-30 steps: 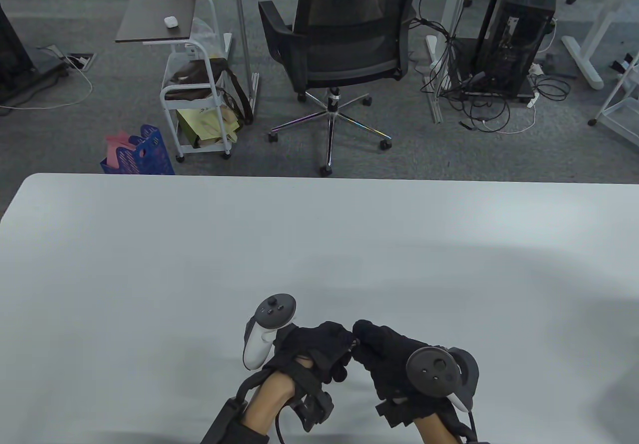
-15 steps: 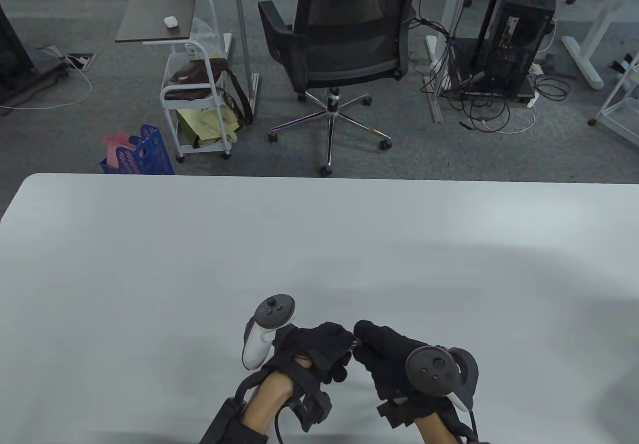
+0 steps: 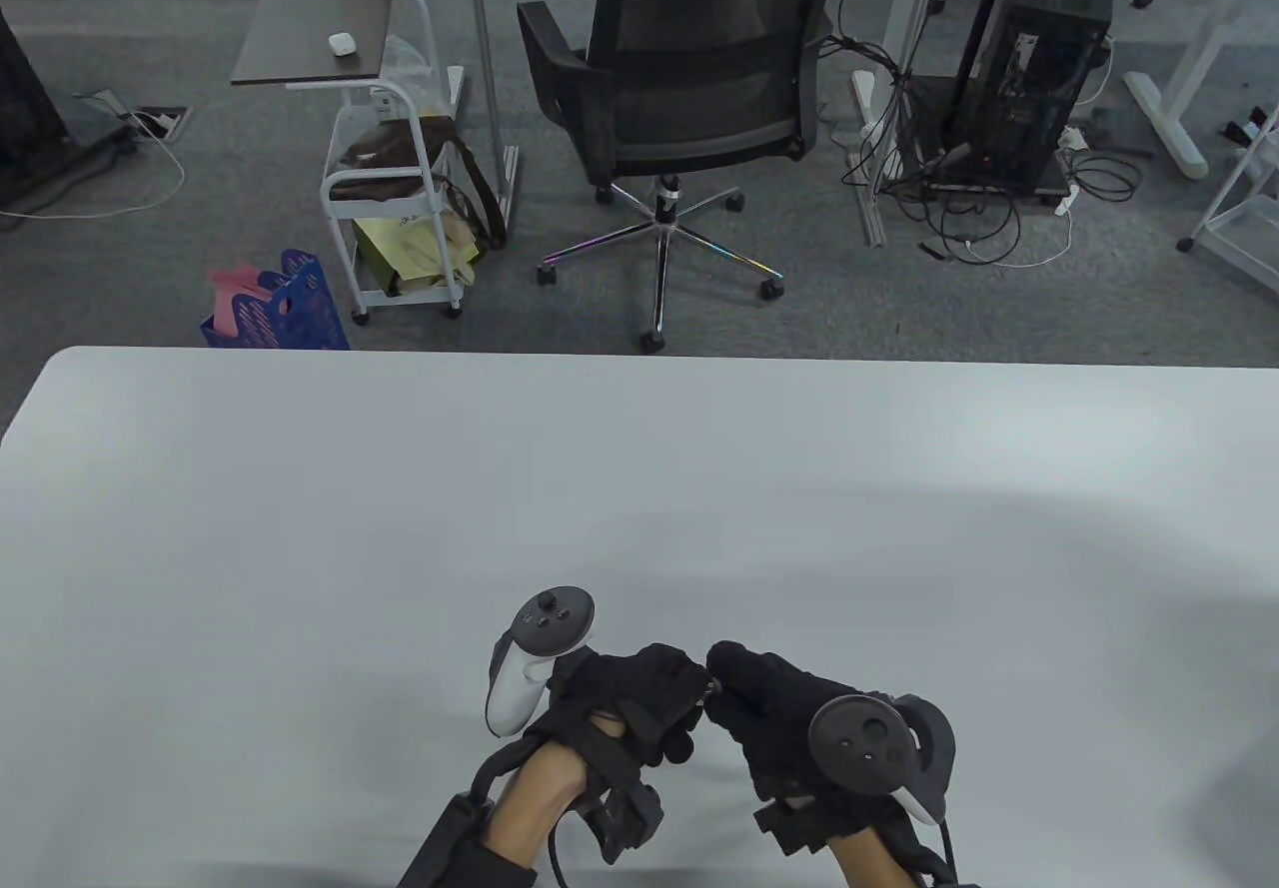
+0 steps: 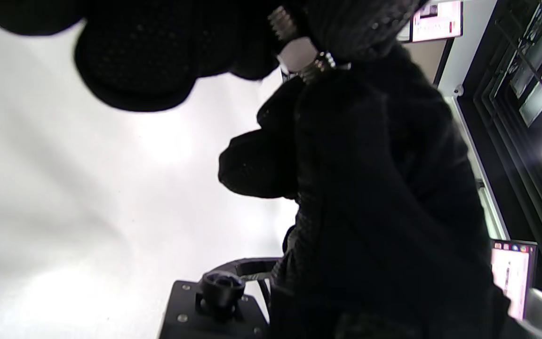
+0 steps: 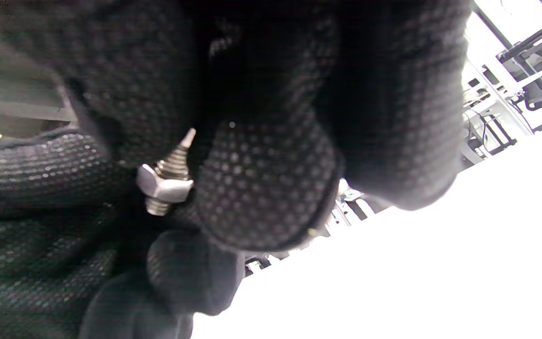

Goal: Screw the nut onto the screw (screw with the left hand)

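My two gloved hands meet fingertip to fingertip low over the white table [image 3: 639, 488]. A silver hex nut [image 5: 165, 186] sits partway along a threaded screw [image 5: 177, 160] whose pointed tip runs up between my right hand's fingers [image 5: 261, 188]. The nut [image 4: 299, 56] also shows in the left wrist view, with screw thread [image 4: 280, 19] on both sides of it. My left hand [image 3: 639, 698] pinches at the nut. My right hand [image 3: 779, 718] grips the screw. In the table view only a sliver of metal shows where the fingertips meet.
The table's far edge runs across the middle of the table view. Beyond it stand a black office chair [image 3: 699, 79], a white trolley [image 3: 390, 219] and a blue basket [image 3: 285, 304]. Bare table surface lies on all sides of the hands.
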The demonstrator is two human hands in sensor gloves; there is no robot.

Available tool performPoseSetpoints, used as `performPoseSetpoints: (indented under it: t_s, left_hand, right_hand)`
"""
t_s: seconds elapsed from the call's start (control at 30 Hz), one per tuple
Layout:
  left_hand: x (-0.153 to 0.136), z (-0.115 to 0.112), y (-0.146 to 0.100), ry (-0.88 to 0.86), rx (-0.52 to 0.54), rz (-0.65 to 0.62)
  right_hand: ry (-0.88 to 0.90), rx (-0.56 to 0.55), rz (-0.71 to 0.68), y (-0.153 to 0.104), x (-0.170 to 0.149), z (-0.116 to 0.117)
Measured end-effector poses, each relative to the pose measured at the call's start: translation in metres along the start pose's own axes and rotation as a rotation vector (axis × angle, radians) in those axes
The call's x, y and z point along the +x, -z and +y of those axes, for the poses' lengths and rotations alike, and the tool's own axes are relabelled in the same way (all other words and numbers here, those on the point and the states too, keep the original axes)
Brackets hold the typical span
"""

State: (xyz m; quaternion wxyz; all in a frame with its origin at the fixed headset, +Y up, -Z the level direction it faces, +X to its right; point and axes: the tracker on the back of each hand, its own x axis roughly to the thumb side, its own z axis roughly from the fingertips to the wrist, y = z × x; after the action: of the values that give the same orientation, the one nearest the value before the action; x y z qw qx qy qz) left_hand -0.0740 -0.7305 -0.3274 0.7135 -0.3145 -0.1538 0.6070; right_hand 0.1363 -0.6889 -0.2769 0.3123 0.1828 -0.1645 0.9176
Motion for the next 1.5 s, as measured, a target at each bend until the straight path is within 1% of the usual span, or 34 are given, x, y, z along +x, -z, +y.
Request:
performPoseSetpoints:
  t_s: [0.1, 0.17, 0.23, 0.27, 0.33, 0.5, 0.6, 0.7, 0.87, 0.9, 0.97, 1.13, 1.2, 1.27, 1.3, 1.33, 1.5]
  left_hand:
    - [-0.0040, 0.0005, -0.0001, -0.040, -0.020, 0.009]
    - [-0.0062, 0.0008, -0.0007, -0.037, 0.032, 0.027]
    - [-0.0056, 0.0014, -0.0003, -0.018, 0.054, 0.026]
    - [-0.0044, 0.0010, 0.0004, -0.022, 0.036, 0.021]
    - [-0.0023, 0.0015, -0.0003, -0.012, 0.039, 0.011]
    - [-0.0030, 0.0011, 0.0000, -0.018, 0.015, 0.017]
    - [-0.0043, 0.0003, 0.0004, -0.041, 0.001, 0.009]
    - [-0.0039, -0.0008, 0.0002, -0.024, 0.004, 0.008]
    - [0.0002, -0.0011, 0.0000, -0.009, 0.011, -0.006]
    - [0.0003, -0.0005, -0.0002, -0.004, 0.011, -0.006]
    - [-0.0003, -0.0007, -0.0003, -0.001, 0.007, 0.002]
    - [-0.0002, -0.0020, -0.0004, -0.012, -0.027, -0.012]
    - [-0.0021, -0.0016, -0.0016, -0.037, 0.003, -0.004]
    - [-0.0026, -0.0002, -0.0013, 0.000, 0.058, 0.007]
    - [-0.0024, 0.0000, -0.0007, 0.004, 0.057, 0.003]
    - [-0.0020, -0.0006, -0.0002, -0.006, 0.034, 0.006]
    - [-0.0005, -0.0008, -0.0005, -0.023, -0.020, -0.008]
  right_hand:
    - [0.013, -0.008, 0.005, -0.0001, -0.0001, -0.0007]
    - [0.021, -0.017, 0.010, -0.0003, -0.0011, -0.0010]
    - [0.013, -0.016, 0.009, -0.0003, -0.0009, -0.0014]
    - [-0.001, -0.015, 0.005, -0.0004, -0.0006, -0.0012]
    - [0.006, -0.019, 0.005, -0.0005, -0.0002, -0.0010]
    - [0.008, 0.020, 0.010, 0.0005, 0.0003, -0.0003]
    - [0.037, -0.006, 0.025, 0.0001, -0.0022, -0.0026]
    - [0.048, -0.028, 0.030, -0.0002, -0.0030, -0.0041]
    - [-0.013, -0.007, 0.006, 0.0000, -0.0001, -0.0019]
    - [-0.009, 0.020, 0.013, 0.0003, -0.0005, -0.0006]
    - [0.002, 0.036, 0.023, 0.0003, -0.0014, 0.0007]
    - [0.038, 0.020, 0.044, 0.0000, -0.0045, -0.0013]
    - [0.032, 0.006, 0.042, 0.0001, -0.0044, -0.0024]
    - [0.024, -0.002, 0.037, -0.0003, -0.0047, -0.0014]
    - [0.016, 0.000, 0.035, -0.0002, -0.0043, -0.0010]
    - [0.005, 0.009, 0.030, -0.0002, -0.0041, -0.0007]
    - [0.030, 0.000, 0.033, -0.0003, -0.0044, -0.0012]
